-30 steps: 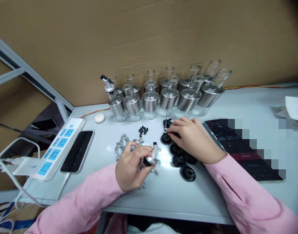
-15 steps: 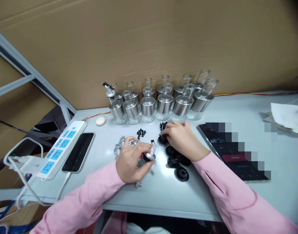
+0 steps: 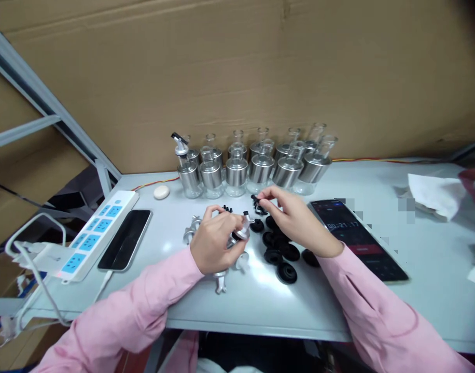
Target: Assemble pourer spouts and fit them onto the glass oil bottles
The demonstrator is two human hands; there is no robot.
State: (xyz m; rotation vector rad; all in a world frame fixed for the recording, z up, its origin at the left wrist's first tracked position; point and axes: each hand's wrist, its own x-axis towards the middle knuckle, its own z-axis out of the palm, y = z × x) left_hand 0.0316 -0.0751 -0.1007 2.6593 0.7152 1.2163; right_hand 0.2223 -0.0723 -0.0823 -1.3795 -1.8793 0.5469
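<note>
Between the fingers of my left hand (image 3: 216,238) is a silver pour spout (image 3: 244,228) with a black tip, tilted upward. My right hand (image 3: 294,215) pinches at a little pile of small black plastic parts (image 3: 260,209), with thumb and forefinger on one of them; its exact shape is too small to tell. Below that hand lie several round black rubber stoppers (image 3: 287,272). More silver spout pieces (image 3: 221,282) rest around and partly behind my left hand. Tiny black caps (image 3: 227,209) show just beyond its fingers.
Two rows of glass bottles with steel sleeves (image 3: 236,170) stand along the cardboard at the back; the front-left one carries a pourer (image 3: 180,145). At left are a power strip (image 3: 101,225), a phone (image 3: 125,240) and a white round object (image 3: 162,192). Another phone (image 3: 362,243) lies right.
My right hand has shifted from a black stopper up to the small black parts, baring more stoppers. The left hand still holds the spout, a little higher. The view has shifted slightly.
</note>
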